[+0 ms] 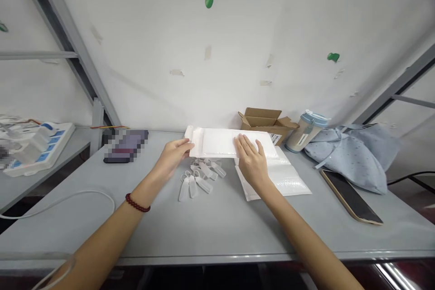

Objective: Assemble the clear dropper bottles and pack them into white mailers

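Note:
A white padded envelope point(220, 142) is held level just above the grey table point(210, 222), its flap end at the left. My left hand point(175, 155) pinches that left end, fingers closed on it. My right hand point(249, 158) lies flat on the envelope's right part, fingers stretched out. Under the right hand rests a stack of more white padded envelopes point(288, 181). Several small clear plastic pieces point(200, 176) lie in a loose heap on the table between my hands.
An open cardboard box point(267, 122) and a lidded cup point(306, 131) stand at the back by the wall. Blue cloth point(353, 154) and a phone point(351, 197) lie at the right. A dark blurred item point(125, 145), a power strip point(37, 147) and a white cable point(68, 199) are at the left.

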Available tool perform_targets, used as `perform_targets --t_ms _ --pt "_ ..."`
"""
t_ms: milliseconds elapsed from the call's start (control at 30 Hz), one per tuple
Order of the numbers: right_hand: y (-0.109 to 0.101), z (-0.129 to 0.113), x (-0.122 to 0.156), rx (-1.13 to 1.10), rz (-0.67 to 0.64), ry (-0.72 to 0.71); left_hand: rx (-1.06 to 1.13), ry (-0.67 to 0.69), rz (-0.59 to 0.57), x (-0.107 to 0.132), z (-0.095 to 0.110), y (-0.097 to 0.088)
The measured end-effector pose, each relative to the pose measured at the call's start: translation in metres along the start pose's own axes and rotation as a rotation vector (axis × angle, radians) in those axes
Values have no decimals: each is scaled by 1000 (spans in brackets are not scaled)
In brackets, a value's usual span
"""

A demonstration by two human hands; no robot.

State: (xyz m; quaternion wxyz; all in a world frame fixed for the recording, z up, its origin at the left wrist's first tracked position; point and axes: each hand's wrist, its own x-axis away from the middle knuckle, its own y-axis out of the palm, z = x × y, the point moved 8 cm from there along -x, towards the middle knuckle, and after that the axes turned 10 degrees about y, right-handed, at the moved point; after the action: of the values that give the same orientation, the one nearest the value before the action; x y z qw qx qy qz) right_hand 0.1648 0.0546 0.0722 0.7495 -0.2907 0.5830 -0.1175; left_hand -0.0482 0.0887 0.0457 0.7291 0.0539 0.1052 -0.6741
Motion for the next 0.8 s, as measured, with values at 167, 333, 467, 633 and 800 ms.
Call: perform_targets --t_ms 167,333,467,633,800 --pt "5 -18 0 -56 -84 -141 196 -155 -19 6 -11 7" --pt "0 -35 13 -179 -277 -214 184 -149 -182 16 -10 29" --pt "-8 -37 16 -252 -353 -187 158 -100 -325 28 -5 51" --pt "-7 -41 20 -286 -384 -184 123 -64 -393 35 -3 64" --pt "-12 -43 19 -316 -369 -182 14 -43 -349 34 -3 60"
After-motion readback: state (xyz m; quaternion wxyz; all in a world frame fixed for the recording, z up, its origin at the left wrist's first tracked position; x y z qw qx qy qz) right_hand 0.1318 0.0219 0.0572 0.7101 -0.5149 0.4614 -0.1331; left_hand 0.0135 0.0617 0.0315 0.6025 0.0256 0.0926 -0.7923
